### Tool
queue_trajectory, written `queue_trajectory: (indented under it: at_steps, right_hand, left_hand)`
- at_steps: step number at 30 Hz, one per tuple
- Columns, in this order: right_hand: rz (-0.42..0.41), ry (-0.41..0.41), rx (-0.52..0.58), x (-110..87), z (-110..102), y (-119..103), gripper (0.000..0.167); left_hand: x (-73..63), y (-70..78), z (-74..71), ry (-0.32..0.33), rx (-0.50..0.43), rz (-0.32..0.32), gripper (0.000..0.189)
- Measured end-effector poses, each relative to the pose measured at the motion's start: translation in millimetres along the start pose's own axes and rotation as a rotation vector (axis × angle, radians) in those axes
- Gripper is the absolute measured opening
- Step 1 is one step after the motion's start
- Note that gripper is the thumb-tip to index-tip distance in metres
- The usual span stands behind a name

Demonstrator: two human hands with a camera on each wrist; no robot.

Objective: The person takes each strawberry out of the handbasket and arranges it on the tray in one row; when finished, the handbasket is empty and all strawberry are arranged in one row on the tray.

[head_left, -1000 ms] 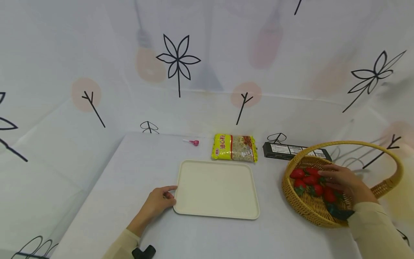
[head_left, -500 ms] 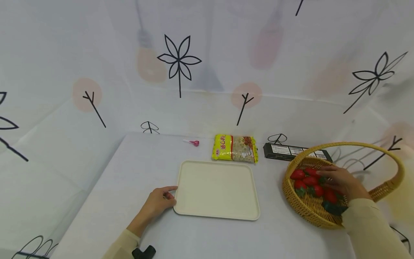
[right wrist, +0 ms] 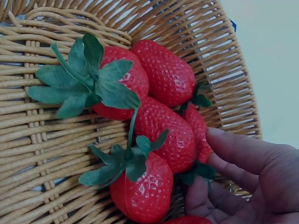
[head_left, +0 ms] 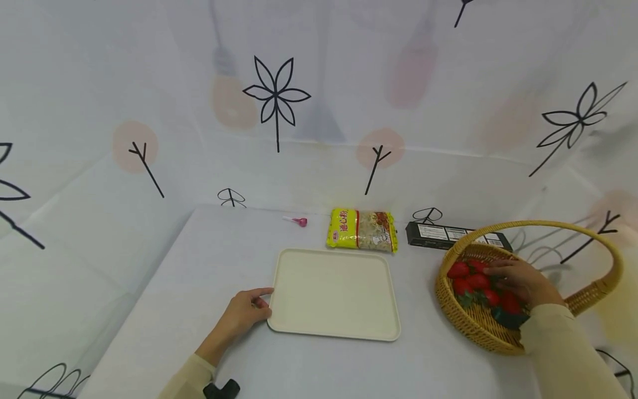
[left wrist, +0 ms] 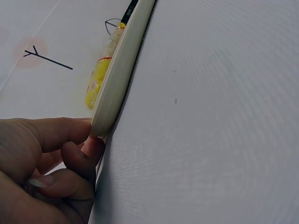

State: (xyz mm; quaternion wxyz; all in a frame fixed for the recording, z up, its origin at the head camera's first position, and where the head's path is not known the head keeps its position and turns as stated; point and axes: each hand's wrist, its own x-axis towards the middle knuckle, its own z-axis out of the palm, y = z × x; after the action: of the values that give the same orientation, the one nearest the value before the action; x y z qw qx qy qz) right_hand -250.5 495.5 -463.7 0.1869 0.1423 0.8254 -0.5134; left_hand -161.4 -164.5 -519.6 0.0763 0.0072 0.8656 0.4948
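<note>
A cream tray (head_left: 334, 293) lies flat on the white table. My left hand (head_left: 244, 310) holds its left edge; the left wrist view shows thumb and curled fingers at the tray's rim (left wrist: 117, 79). At the right stands a wicker basket (head_left: 463, 321) with a tall arched handle, holding several red strawberries (head_left: 461, 286) with green leaves. My right hand (head_left: 520, 280) reaches inside under the handle. In the right wrist view, my right hand (right wrist: 252, 182) has its thumb and fingers around a strawberry (right wrist: 198, 133) partly hidden behind other strawberries.
Behind the tray lies a yellow bag of pasta (head_left: 362, 230), with a pink lollipop (head_left: 301, 221) to its left. A long black box (head_left: 433, 235) lies behind the basket. White patterned cloth (head_left: 319, 166) hangs along the back.
My right hand and forearm have shifted slightly left within the basket, and the strawberries near the fingers have moved a little. My left hand and the tray have stayed in place.
</note>
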Motion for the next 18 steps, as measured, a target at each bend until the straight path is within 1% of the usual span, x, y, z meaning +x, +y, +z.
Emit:
queue_trajectory:
  at_steps: [4, 6, 7, 10, 13, 18]
  right_hand:
    - [-0.032, -0.011, 0.027, 2.2, 2.9, 4.0, 0.02]
    - [-0.04, -0.02, 0.019, 2.9, 4.9, 4.4, 0.018]
    - [-0.039, -0.02, 0.014, 3.3, 6.1, 4.1, 0.022]
    - [-0.03, -0.022, -0.024, 3.0, 9.7, 0.8, 0.04]
    - [-0.017, -0.026, -0.094, 4.2, 12.2, -2.1, 0.058]
    - [-0.001, -0.035, -0.169, 7.8, 14.8, -2.7, 0.07]
  left_hand:
    - [0.0, -0.3, -0.1, -0.005, 0.003, 0.009, 0.053]
    - [-0.2, -0.2, -0.4, -0.01, -0.001, 0.01, 0.053]
    - [-0.3, 0.0, -0.5, -0.011, -0.004, 0.012, 0.053]
    - [-0.6, 0.1, -0.5, -0.014, -0.013, 0.014, 0.054]
    - [0.2, -0.6, 0.1, -0.012, -0.014, 0.014, 0.054]
    - [1.0, -2.0, 1.2, -0.007, -0.006, 0.012, 0.053]
